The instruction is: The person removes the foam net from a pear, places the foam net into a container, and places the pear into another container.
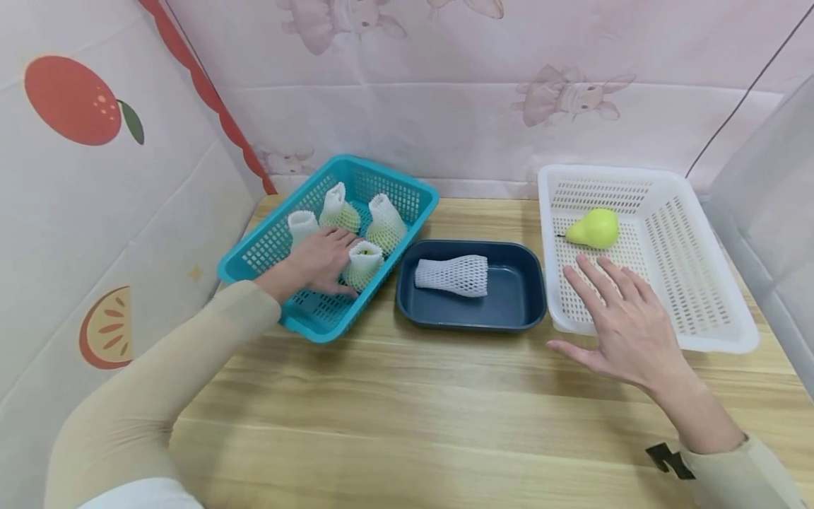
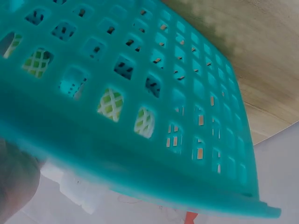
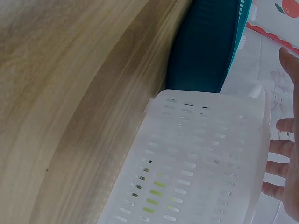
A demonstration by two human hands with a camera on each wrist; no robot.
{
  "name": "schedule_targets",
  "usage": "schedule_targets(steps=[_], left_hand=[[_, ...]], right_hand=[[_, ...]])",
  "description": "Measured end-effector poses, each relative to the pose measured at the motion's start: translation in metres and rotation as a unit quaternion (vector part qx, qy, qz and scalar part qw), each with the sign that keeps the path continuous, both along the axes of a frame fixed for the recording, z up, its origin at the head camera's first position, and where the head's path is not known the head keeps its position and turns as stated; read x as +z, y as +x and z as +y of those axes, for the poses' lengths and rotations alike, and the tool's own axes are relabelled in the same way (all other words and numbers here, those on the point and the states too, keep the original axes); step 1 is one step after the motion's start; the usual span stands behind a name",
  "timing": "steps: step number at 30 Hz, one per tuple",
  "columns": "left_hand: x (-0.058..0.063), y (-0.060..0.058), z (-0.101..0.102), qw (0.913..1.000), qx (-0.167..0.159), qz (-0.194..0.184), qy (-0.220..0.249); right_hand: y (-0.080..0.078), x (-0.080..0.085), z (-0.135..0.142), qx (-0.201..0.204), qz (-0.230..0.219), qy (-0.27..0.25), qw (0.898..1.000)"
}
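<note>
My left hand point(image 1: 321, 260) reaches into a teal basket point(image 1: 331, 326), with fingers and thumb around a pear in a white foam net point(image 1: 364, 267). More netted pears stand close by, one at the back point(image 1: 340, 211) and one to the right point(image 1: 386, 225); a foam-net top point(image 1: 302, 225) shows left of the hand. In the left wrist view, the basket's wall point(image 2: 140, 112) hides most of the grip. My right hand point(image 1: 626, 325) hangs with spread fingers over the near rim of a white basket point(image 1: 718, 311). Inside it lies a bare green pear point(image 1: 596, 228), beyond the fingertips.
Between the two baskets sits a dark blue tray point(image 1: 470, 322) holding a loose white foam net point(image 1: 454, 276). All three containers rest on a wood-grain table point(image 1: 432, 410). Patterned cloth point(image 1: 445, 134) closes off the back and both sides.
</note>
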State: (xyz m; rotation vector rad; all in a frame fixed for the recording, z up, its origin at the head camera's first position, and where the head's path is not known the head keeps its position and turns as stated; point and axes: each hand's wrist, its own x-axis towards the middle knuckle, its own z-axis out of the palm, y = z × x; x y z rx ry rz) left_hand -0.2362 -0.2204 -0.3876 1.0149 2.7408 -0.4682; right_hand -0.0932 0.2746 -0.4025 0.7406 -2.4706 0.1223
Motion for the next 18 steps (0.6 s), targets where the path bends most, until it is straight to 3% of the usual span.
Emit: schedule_targets(steps=[7, 18], left_hand=[[-0.0017, -0.0014, 0.002, 0.9999, 0.007, -0.005, -0.006], [-0.0101, -0.0069, 0.0039, 0.9989, 0.025, -0.033, 0.024]], right_hand=[[-0.0003, -0.0005, -0.0002, -0.001, 0.001, -0.001, 1.0], [-0.0005, -0.0014, -0.0015, -0.003, 0.004, -0.005, 1.0]])
